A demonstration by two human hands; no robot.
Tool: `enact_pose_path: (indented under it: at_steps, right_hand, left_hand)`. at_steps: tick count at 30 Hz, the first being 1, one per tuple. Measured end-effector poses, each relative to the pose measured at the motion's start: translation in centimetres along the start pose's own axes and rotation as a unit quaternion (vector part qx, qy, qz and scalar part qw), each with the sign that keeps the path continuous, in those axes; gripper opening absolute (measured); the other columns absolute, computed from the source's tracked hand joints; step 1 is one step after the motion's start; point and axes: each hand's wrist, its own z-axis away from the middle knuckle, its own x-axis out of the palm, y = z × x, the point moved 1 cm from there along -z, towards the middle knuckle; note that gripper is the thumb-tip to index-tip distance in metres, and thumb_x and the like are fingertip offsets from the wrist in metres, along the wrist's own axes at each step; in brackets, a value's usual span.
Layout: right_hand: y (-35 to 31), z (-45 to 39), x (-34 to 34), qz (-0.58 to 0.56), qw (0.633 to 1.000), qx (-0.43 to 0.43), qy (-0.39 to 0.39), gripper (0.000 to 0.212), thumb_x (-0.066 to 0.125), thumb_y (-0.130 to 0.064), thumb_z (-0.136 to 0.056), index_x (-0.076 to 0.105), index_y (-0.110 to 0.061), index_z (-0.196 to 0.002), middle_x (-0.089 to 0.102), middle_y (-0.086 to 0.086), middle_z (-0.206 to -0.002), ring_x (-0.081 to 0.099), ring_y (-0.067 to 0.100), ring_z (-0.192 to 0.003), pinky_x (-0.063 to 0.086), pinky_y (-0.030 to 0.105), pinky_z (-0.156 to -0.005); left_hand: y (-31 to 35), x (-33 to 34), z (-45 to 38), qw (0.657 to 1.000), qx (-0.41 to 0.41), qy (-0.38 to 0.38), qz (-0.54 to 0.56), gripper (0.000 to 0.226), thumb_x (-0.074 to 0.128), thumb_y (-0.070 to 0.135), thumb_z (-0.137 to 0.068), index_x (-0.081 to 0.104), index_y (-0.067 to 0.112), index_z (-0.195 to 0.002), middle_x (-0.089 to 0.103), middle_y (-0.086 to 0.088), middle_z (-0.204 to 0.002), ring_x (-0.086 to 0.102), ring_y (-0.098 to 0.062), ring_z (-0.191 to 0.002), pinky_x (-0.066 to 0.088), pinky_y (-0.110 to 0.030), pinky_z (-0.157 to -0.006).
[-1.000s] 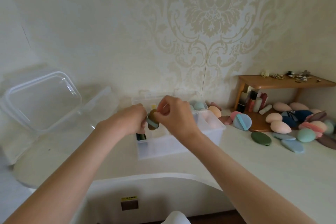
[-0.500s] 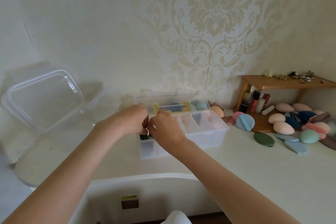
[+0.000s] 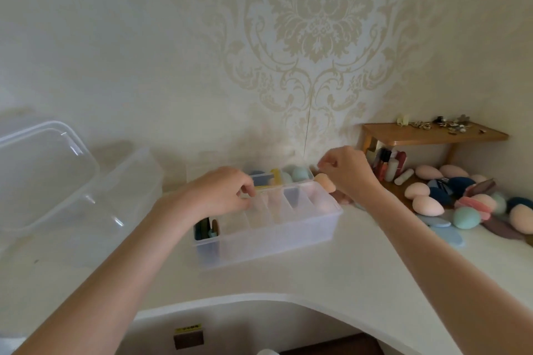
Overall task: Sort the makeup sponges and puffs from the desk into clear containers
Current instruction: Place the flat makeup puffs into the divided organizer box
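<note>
Two hands were at work over the clear divided container on the desk. Your left hand hovered above its rear rim with the fingers curled, the fingertips seeming to pinch at a yellowish strip or the divider edge there; exactly what they held could not be told. That looked like a steadying hold, keeping the light box from sliding while you fed it.

Below and nearer you than those fingers, the end compartment already held a few flat puffs standing on edge, which saves room; the slots beside it looked mostly unfilled. Just beyond the same fingers sat a second clear box with teal and blue sponges inside.

Your right hand was raised past the container's far corner, fingers loosely curled with thumb and forefinger close together; whether they pinched anything could not be told. Just below those fingers lay a peach sponge against the container's corner. Farther out beyond them the unsorted pile of sponges and puffs lay heaped below the wooden shelf, so most of the sorting probably remained.
</note>
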Motion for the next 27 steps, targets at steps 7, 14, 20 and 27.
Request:
enact_pose_path:
  at_steps: [7, 14, 20, 27]
  right_hand:
    - [6.1, -3.0, 1.8, 0.216, 0.968, 0.057, -0.118, 0.033, 0.046, -0.009, -0.093, 0.049, -0.007, -0.125, 0.058, 0.012, -0.124, 0.057, 0.028, -0.111, 0.047, 0.033, -0.096]
    - [7.4, -3.9, 4.1, 0.278, 0.949, 0.054, -0.138, 0.034, 0.047, -0.019, -0.093, 0.044, -0.013, -0.127, 0.046, 0.014, -0.131, 0.037, 0.033, -0.125, 0.035, 0.041, -0.102]
    - [6.8, -3.6, 1.1, 0.201, 0.975, -0.011, -0.093, 0.021, 0.047, -0.001, -0.088, 0.065, -0.005, -0.098, 0.061, 0.009, -0.1, 0.06, 0.025, -0.098, 0.046, 0.026, -0.083]
    - [0.3, -0.9, -2.5, -0.039, 0.992, -0.114, 0.035, 0.014, 0.056, 0.0, -0.087, 0.06, -0.013, -0.083, 0.064, -0.01, -0.073, 0.063, -0.003, -0.071, 0.046, 0.008, -0.064]
  left_hand:
    - [0.1, 1.7, -1.7, 0.999, 0.015, -0.04, -0.002, 0.027, 0.06, 0.026, -0.087, 0.064, 0.019, -0.112, 0.062, 0.002, -0.119, 0.057, -0.013, -0.109, 0.042, -0.023, -0.088]
    - [-0.3, 2.1, -2.1, 0.999, 0.022, -0.035, -0.003, 0.027, 0.061, 0.022, -0.085, 0.064, 0.018, -0.111, 0.061, 0.001, -0.117, 0.057, -0.013, -0.107, 0.042, -0.02, -0.085]
    - [-0.1, 2.1, -2.1, 0.999, 0.026, -0.026, 0.0, 0.024, 0.06, 0.023, -0.087, 0.064, 0.017, -0.11, 0.062, 0.001, -0.115, 0.058, -0.013, -0.106, 0.041, -0.02, -0.083]
    - [-2.0, -1.2, 1.2, 0.997, 0.003, 0.019, 0.077, 0.009, 0.059, 0.021, -0.088, 0.067, 0.025, -0.09, 0.069, 0.007, -0.095, 0.064, -0.007, -0.091, 0.049, -0.025, -0.088]
